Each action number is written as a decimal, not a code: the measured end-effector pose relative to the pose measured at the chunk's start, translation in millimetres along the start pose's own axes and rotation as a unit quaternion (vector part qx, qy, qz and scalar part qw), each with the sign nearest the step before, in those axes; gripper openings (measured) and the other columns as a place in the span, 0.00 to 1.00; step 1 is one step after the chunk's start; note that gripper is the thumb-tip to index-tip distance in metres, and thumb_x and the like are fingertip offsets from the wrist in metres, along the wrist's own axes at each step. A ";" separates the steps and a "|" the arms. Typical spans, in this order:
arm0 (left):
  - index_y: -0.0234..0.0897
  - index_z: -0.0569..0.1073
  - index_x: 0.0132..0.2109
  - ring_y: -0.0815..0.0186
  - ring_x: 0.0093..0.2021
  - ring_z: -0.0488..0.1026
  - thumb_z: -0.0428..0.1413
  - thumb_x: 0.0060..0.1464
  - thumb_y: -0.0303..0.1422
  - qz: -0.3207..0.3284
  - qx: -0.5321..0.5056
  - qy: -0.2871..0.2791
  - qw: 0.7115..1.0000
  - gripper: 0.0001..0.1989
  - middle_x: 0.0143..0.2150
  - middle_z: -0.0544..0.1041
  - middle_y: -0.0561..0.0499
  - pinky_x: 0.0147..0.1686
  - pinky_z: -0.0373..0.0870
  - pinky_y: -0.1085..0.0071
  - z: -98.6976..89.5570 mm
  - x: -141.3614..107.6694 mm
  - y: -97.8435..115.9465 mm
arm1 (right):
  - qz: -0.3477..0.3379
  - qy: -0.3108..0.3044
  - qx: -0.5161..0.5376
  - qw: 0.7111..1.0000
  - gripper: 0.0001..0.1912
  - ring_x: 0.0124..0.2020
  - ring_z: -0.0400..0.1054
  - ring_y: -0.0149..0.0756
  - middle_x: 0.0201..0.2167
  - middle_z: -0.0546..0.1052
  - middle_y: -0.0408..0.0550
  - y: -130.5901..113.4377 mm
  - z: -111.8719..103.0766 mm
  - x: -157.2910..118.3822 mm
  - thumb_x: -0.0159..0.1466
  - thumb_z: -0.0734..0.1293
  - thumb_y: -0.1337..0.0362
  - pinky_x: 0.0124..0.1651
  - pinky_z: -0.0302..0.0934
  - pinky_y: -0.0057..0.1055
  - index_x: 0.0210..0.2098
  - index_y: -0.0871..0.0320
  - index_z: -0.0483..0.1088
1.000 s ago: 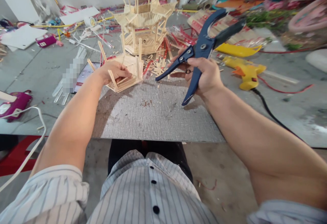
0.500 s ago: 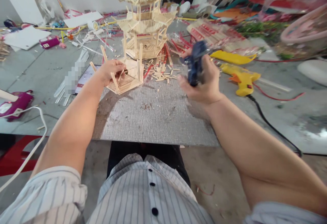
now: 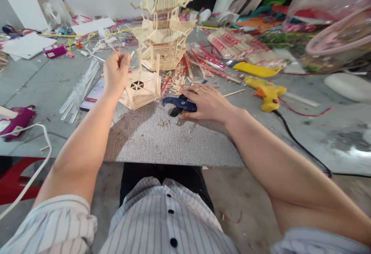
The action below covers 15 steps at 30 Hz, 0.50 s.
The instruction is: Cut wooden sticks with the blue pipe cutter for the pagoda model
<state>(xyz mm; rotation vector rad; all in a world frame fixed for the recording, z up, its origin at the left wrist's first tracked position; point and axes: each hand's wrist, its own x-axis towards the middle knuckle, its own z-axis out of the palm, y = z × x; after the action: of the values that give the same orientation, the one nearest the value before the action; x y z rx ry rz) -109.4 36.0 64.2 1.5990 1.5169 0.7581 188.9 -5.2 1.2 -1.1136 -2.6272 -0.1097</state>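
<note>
My left hand (image 3: 116, 72) is closed in a pinch above the left side of a six-sided wooden-stick base (image 3: 145, 98) with upright posts. A pale wooden stick (image 3: 132, 54) shows at its fingertips; I cannot tell whether it is loose or part of the base. My right hand (image 3: 207, 101) rests low over the table, fingers around the handles of a blue hand cutter (image 3: 181, 104), its curved jaw pointing left. Behind the base rises a tiered pagoda model (image 3: 164, 33) of the same sticks.
Cut stick pieces (image 3: 176, 86) and red-marked packs of sticks (image 3: 228, 45) lie behind my right hand. Further right are a yellow utility knife (image 3: 256, 69) and a corded yellow glue gun (image 3: 266, 91). Clear glue sticks (image 3: 77, 95) and a phone (image 3: 94, 95) lie on the left.
My right hand has brought the blue cutter down and left, close to the table beside the base. My left hand has risen from inside the base to above its left side.
</note>
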 end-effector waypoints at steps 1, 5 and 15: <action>0.40 0.65 0.39 0.70 0.32 0.59 0.39 0.65 0.47 0.104 0.038 0.145 0.983 0.19 0.21 0.60 0.56 0.30 0.50 0.71 1.8 -1.0 -0.4 | 0.001 -0.015 -0.007 1.000 0.42 0.57 0.63 0.57 0.57 0.69 0.60 -1.9 -1.0 0.3 0.54 0.66 0.39 0.58 0.55 0.54 0.61 0.56 0.61; 0.42 0.63 0.32 0.70 0.28 0.59 0.42 0.61 0.54 0.309 0.136 0.353 0.872 0.22 0.22 0.60 0.56 0.29 0.53 0.68 9.3 -10.3 5.8 | -0.001 -0.061 -0.025 0.998 0.42 0.57 0.63 0.56 0.58 0.68 0.63 -10.3 -4.8 2.4 0.57 0.63 0.39 0.58 0.54 0.49 0.60 0.63 0.63; 0.39 0.70 0.37 0.70 0.29 0.70 0.39 0.65 0.46 0.422 0.262 0.269 0.826 0.21 0.29 0.73 0.51 0.31 0.62 0.72 54.6 -54.8 25.9 | -0.003 -0.060 -0.016 0.998 0.42 0.57 0.62 0.55 0.57 0.69 0.64 -11.9 -1.5 5.4 0.58 0.61 0.37 0.57 0.53 0.46 0.59 0.64 0.64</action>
<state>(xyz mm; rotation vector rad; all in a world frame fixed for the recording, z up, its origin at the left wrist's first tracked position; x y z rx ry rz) -55.4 -25.2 63.7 2.7224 1.4093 1.4573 177.2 -10.1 4.6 -1.1573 -2.7433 -0.0898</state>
